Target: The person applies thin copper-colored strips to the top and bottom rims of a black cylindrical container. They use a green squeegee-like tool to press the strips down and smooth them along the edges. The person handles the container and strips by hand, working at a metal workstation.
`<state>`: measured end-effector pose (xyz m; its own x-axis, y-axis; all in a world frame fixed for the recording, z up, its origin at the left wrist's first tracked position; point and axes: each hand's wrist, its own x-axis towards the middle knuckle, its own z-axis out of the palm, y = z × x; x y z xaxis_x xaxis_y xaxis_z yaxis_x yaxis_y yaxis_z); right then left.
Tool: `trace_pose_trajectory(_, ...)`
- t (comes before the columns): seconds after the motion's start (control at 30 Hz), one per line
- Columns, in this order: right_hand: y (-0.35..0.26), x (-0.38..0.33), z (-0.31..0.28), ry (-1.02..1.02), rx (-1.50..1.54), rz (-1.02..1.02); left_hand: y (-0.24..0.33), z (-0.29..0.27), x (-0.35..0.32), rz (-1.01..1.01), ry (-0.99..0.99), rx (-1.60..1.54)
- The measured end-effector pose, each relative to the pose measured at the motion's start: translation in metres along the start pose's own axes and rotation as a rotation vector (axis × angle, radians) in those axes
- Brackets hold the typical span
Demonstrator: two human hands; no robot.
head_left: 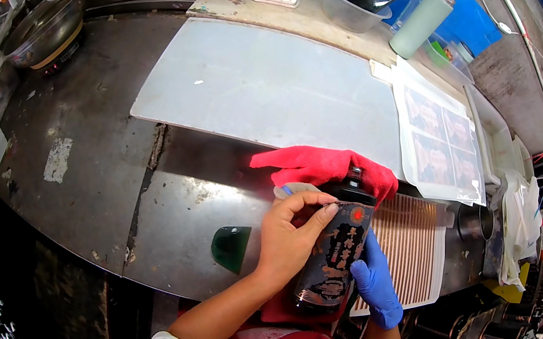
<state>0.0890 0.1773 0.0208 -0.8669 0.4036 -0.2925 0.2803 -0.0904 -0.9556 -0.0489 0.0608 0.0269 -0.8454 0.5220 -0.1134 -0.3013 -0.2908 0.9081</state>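
A dark, glossy bottle [317,290] with a black neck leans toward the upper right in front of me. Around its body lies a dark label [337,253] with bronze-coloured print and a red dot. The thumb and forefinger of my bare left hand [287,239] are closed at the label's upper left corner. My right hand [378,281], in a blue glove, grips the bottle's right side from below; some of its fingers are hidden behind it. Beyond the bottle's neck lies a red cloth [317,162]. A small pale round thing [297,187] is partly hidden behind my left hand.
A dark green scraper-like piece [231,248] lies on the metal table [175,236]. Farther off is a white board [263,77], with printed sheets [434,135] at its right. A slatted tray [409,240] sits right of the bottle. A pale green flask [423,22] stands at the back.
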Motion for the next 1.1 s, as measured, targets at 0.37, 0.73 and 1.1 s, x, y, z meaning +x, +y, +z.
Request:
trace_pose_trajectory(0.37, 0.000, 0.001, 0.000, 0.003, -0.011, -0.006, 0.003, -0.006, 0.008, -0.040, -0.034, 0.034)
trace_pose_trajectory(0.73, 0.005, 0.001, 0.001, 0.038, -0.063, -0.004, 0.003, -0.016, 0.011, 0.042, -0.168, 0.075)
trace_pose_trajectory(1.1, 0.008, 0.001, -0.002, 0.019, -0.077, 0.006, -0.005, -0.025, 0.016, -0.183, -0.190, -0.236)
